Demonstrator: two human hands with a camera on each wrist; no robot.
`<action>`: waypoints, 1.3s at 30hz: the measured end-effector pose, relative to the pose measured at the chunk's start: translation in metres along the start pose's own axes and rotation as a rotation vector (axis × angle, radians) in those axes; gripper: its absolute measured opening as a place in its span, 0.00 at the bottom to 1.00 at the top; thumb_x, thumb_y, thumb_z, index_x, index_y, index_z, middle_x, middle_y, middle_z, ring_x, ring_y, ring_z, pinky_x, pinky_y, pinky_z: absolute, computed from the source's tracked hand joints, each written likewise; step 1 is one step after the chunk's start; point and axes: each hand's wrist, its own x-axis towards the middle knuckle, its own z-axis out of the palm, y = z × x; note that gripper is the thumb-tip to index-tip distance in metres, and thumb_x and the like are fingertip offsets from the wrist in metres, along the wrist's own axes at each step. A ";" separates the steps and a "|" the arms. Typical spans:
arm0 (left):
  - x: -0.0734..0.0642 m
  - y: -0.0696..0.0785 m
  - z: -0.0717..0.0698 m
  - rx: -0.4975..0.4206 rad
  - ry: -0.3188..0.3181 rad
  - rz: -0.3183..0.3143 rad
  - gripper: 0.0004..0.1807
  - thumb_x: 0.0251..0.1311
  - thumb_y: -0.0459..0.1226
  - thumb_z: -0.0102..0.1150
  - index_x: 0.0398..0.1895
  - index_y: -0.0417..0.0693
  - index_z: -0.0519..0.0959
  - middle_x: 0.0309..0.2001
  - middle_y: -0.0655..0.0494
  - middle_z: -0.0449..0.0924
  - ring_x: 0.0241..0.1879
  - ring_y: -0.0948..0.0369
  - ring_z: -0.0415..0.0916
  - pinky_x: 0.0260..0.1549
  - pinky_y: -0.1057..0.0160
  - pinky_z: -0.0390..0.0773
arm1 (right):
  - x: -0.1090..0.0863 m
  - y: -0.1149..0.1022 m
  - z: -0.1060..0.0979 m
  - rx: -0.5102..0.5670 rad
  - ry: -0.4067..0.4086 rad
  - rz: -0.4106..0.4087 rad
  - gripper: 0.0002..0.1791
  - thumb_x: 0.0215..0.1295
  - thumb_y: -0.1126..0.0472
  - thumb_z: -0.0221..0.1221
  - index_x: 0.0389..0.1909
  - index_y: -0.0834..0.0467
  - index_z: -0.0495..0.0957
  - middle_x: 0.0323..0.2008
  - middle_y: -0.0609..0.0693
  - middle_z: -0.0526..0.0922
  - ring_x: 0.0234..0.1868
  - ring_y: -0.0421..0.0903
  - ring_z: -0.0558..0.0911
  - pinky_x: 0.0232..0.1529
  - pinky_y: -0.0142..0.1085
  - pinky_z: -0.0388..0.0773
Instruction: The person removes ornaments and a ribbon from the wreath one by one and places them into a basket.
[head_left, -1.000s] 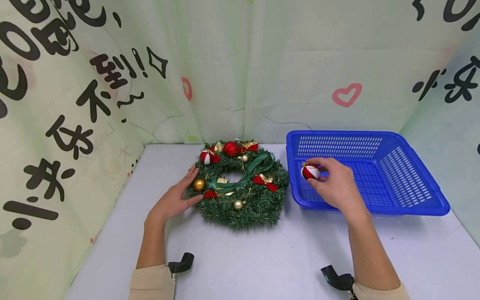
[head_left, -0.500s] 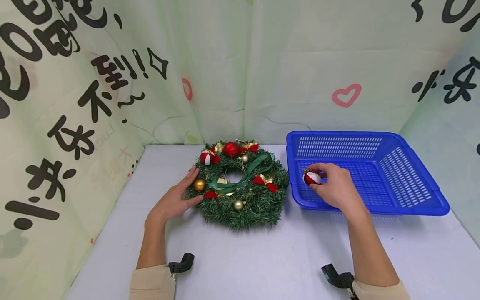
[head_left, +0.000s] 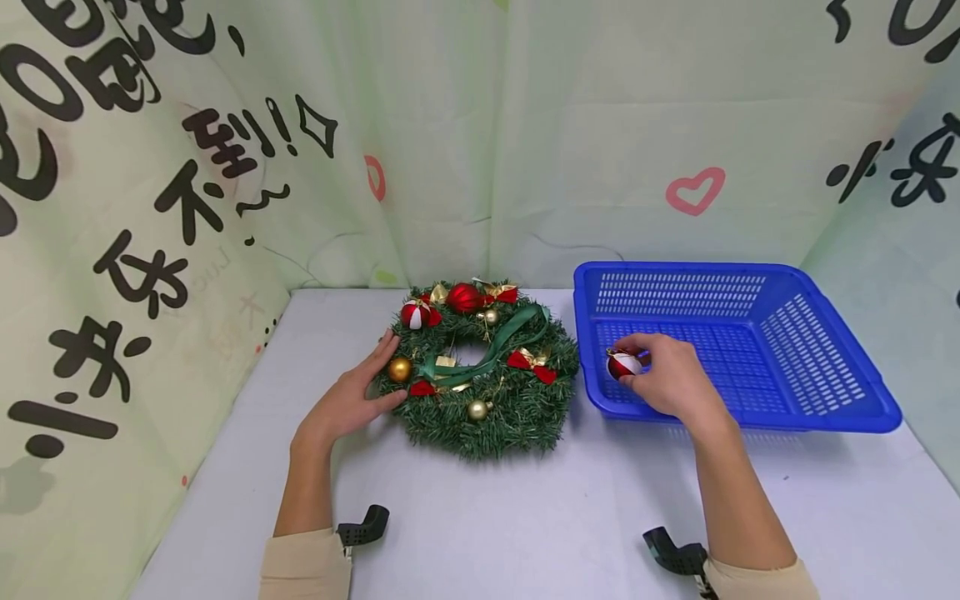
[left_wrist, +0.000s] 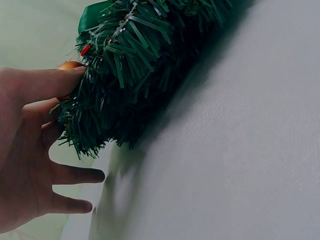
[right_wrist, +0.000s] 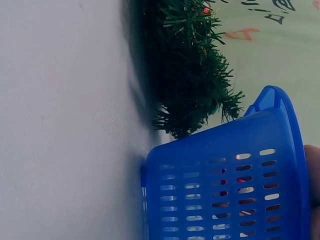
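Observation:
A round green Christmas wreath (head_left: pixel 517 425) lies on the table, dressed with red bows, a green ribbon and several baubles. My left hand (head_left: pixel 348 400) rests against its left edge, thumb and fingers spread beside a gold bauble (head_left: pixel 400 370). Seen from the left wrist, the thumb touches the green needles and two fingers extend past the wreath (left_wrist: pixel 120 75). Inside the blue basket (head_left: pixel 840 400), near its left end, my right hand (head_left: pixel 671 375) pinches a red-and-white bauble (head_left: pixel 622 363). In the right wrist view, the basket's wall (right_wrist: pixel 215 175) hides most of that hand.
The basket stands just right of the wreath, its left wall close to the needles. A white-covered table (head_left: pixel 510 525) lies beneath both. Printed curtains (head_left: pixel 585 150) rise behind and at the sides.
My right hand has lowered the red-and-white bauble slightly into the basket, mostly in the first half second. The left hand and the wreath have stayed where they were.

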 end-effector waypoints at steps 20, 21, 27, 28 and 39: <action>0.000 -0.003 0.000 -0.027 -0.006 -0.001 0.49 0.71 0.53 0.62 0.87 0.62 0.45 0.86 0.63 0.35 0.83 0.42 0.44 0.75 0.31 0.53 | 0.006 0.004 0.005 0.019 -0.160 0.036 0.24 0.63 0.65 0.65 0.62 0.62 0.81 0.56 0.67 0.83 0.54 0.64 0.82 0.51 0.58 0.80; 0.000 -0.004 0.000 -0.026 -0.008 -0.001 0.49 0.71 0.54 0.62 0.87 0.63 0.44 0.86 0.63 0.35 0.83 0.43 0.44 0.75 0.31 0.53 | 0.006 0.005 0.005 0.020 -0.162 0.038 0.24 0.63 0.65 0.65 0.62 0.62 0.81 0.56 0.67 0.83 0.54 0.65 0.82 0.51 0.58 0.80; 0.002 -0.005 0.001 -0.022 -0.017 0.003 0.49 0.71 0.54 0.61 0.87 0.63 0.44 0.86 0.63 0.35 0.83 0.43 0.43 0.75 0.31 0.53 | 0.005 0.007 0.006 0.024 -0.165 0.042 0.24 0.62 0.66 0.65 0.60 0.62 0.82 0.56 0.68 0.83 0.53 0.65 0.81 0.49 0.58 0.80; 0.002 -0.005 0.001 -0.021 -0.017 0.004 0.49 0.71 0.54 0.61 0.87 0.62 0.44 0.86 0.63 0.35 0.83 0.43 0.43 0.75 0.31 0.52 | 0.005 0.007 0.006 0.024 -0.165 0.042 0.24 0.62 0.66 0.65 0.60 0.62 0.83 0.55 0.68 0.83 0.53 0.65 0.81 0.49 0.58 0.80; 0.002 -0.005 0.000 -0.026 -0.018 0.003 0.49 0.71 0.54 0.62 0.87 0.63 0.44 0.86 0.63 0.34 0.83 0.42 0.44 0.75 0.31 0.53 | 0.006 0.006 0.008 0.037 -0.176 0.053 0.22 0.64 0.66 0.66 0.60 0.62 0.82 0.54 0.66 0.84 0.54 0.65 0.83 0.55 0.61 0.79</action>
